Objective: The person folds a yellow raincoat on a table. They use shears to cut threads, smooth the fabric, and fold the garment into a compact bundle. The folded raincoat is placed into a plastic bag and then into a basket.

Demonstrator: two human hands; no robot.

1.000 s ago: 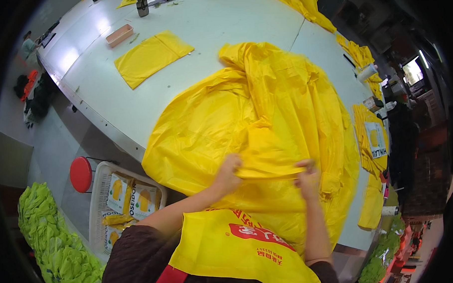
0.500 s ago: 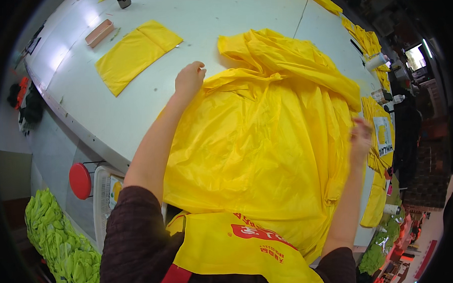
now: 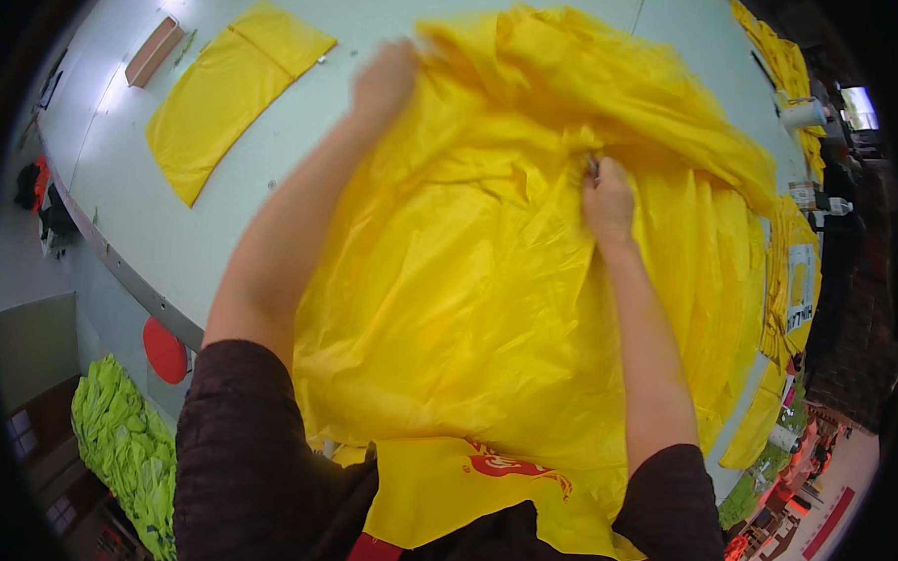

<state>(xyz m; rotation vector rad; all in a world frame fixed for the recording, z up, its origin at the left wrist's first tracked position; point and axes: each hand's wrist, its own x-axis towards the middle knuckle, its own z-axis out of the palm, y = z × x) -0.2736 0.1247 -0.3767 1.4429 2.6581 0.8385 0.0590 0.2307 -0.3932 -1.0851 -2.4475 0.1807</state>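
Note:
A large sheet-like garment of thin, shiny yellow fabric (image 3: 450, 300) is spread before me, rumpled, with its far part bunched in folds. My left hand (image 3: 388, 85) is at the garment's far left edge, its fingers smeared by motion and reaching the bunched cloth. Whether they grip it, I cannot tell. Over the garment's upper middle, my right hand (image 3: 610, 204) is closed around a small dark tool (image 3: 591, 165), mostly hidden by the fingers. Its tip is by the gathered seam of the yellow fabric.
A folded yellow cloth piece (image 3: 235, 100) and a pinkish open box (image 3: 154, 51) lie on the white table (image 3: 361, 16) at far left. More yellow pieces (image 3: 790, 269) and a white spool (image 3: 802, 115) line the right side. Left of the table are a red stool (image 3: 165, 350) and bright green fabric (image 3: 129, 450).
My left hand has moved forward to the garment's far edge. From the right side, my right hand has swung inward over the garment's middle. The whole view has shifted slightly.

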